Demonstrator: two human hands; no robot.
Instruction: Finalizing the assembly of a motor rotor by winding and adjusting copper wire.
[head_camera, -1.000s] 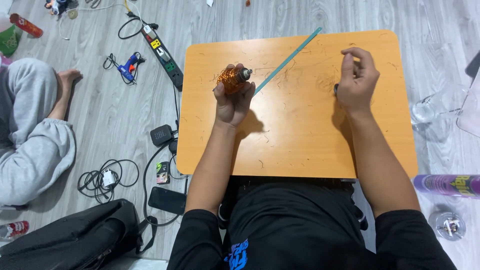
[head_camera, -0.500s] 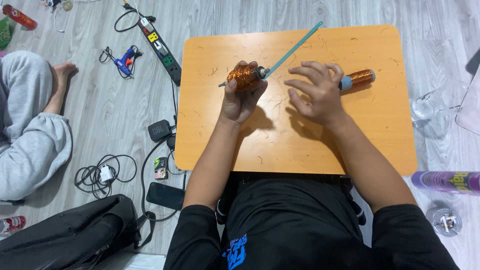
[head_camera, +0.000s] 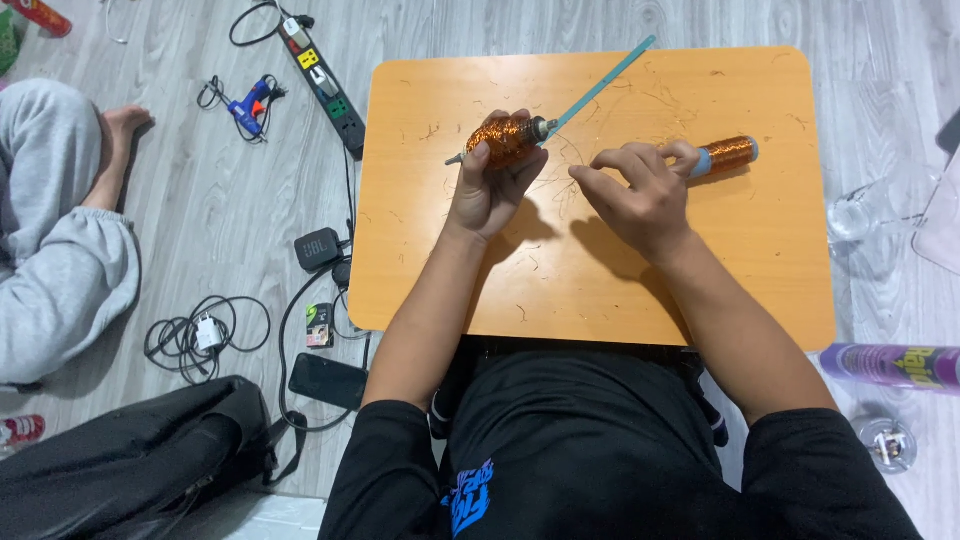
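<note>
Copper coil (orange table).

I cannot see the underside of the copper coil, covered by my left hand. My right hand hides the near end of the copper spool. The purple can is cut by the right edge

Single head-worn view, steeply downward, fairly near, over an orange table and grey floor.

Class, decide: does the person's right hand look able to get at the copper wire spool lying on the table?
Probably yes: the right hand rests beside the copper wire spool, fingertips nearly touching it, with nothing between them.
</note>
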